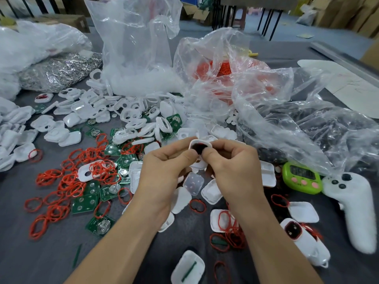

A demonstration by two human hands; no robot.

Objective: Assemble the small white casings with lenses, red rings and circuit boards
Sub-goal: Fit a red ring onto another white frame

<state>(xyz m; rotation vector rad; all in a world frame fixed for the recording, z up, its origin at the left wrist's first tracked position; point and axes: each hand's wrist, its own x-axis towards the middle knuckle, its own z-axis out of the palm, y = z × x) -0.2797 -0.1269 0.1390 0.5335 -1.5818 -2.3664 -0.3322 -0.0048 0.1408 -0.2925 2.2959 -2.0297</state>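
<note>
Both hands hold one small white casing (200, 142) above the table's middle; a red ring and a dark part show inside it. My left hand (164, 173) pinches its left side and my right hand (231, 167) pinches its right side, thumbs pressing on the dark centre. Loose red rings (67, 181) lie scattered at the left. Green circuit boards (85, 203) are mixed in among them. Several white casings (69, 136) are strewn across the grey cloth (30, 261). An assembled casing (293, 230) with a red ring rests at the lower right.
Clear plastic bags (135, 48) of parts stand behind the pile, one with red rings (217, 68). A green timer (300, 177) and a white controller (356, 208) lie at the right. A silver pile of metal clips (59, 72) sits at the far left.
</note>
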